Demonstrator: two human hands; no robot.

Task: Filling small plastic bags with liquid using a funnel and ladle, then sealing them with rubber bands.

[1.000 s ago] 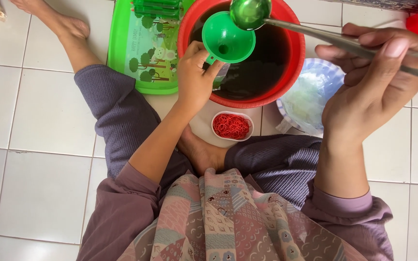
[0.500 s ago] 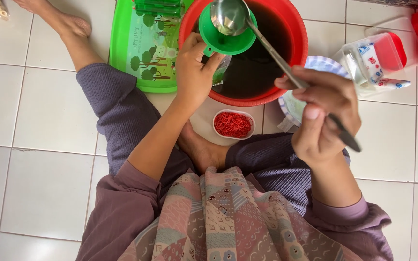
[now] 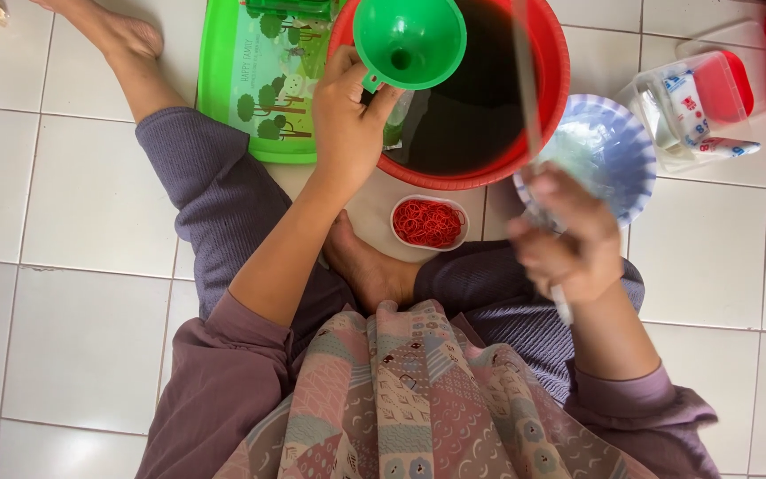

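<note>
1. I see open white floor tiles (image 3: 73, 213) filling the left of the frame and the lower right corner; the top centre is crowded edge to edge.
2. My left hand (image 3: 347, 124) sits at top centre, fingers clamped around the stem of a green funnel (image 3: 410, 40), holding it upright over the near left rim of a red basin (image 3: 543, 115).
3. The funnel is smooth glossy plastic, a round cone with a small hole at its middle, and something thin and clear hangs below it; I cannot tell what.
4. The basin is round, thick-rimmed, and holds dark liquid nearly to its edge.
5. My right hand (image 3: 569, 248) is at centre right, blurred, closed on a thin metal handle (image 3: 529, 98) that runs up across the basin; its upper end leaves the frame.
6. A green tray (image 3: 250, 98) with printed trees touches the basin's left side.
7. A small white bowl (image 3: 429, 222) of red rubber bands lies just below the basin, beside my bare foot (image 3: 374, 266).
8. A pale blue fluted bowl (image 3: 618, 146) lies right of the basin, and a clear container (image 3: 684, 106) with a red lid lies further right.
</note>
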